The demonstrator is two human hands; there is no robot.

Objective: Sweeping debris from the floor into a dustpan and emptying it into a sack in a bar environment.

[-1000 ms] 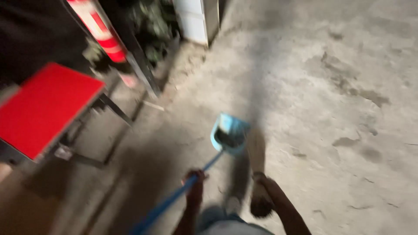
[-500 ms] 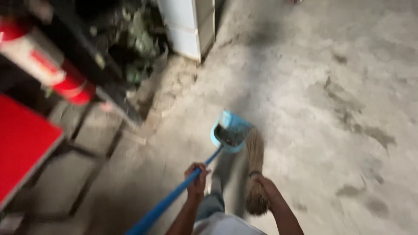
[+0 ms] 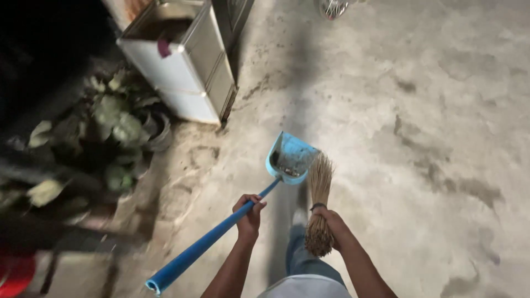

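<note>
My left hand (image 3: pixel 249 212) grips the long blue handle (image 3: pixel 193 251) of a light blue dustpan (image 3: pixel 290 157), whose pan hangs just above the concrete floor ahead of me with some dark dirt in it. My right hand (image 3: pixel 331 223) is closed around a short straw hand broom (image 3: pixel 319 204), bristles pointing forward beside the pan's right edge. My leg in jeans (image 3: pixel 301 256) shows between the two arms.
A white and metal cabinet (image 3: pixel 182 72) stands at the upper left against a wall. Potted green plants (image 3: pixel 118 129) sit left of it. A red object (image 3: pixel 14 273) shows at the bottom left corner. Stained concrete floor (image 3: pixel 430 138) stretches to the right.
The view has swung forward: the red table and striped post have slid out of sight to the left, and the cabinet and plants have come closer. Both hands keep hold of dustpan and broom.
</note>
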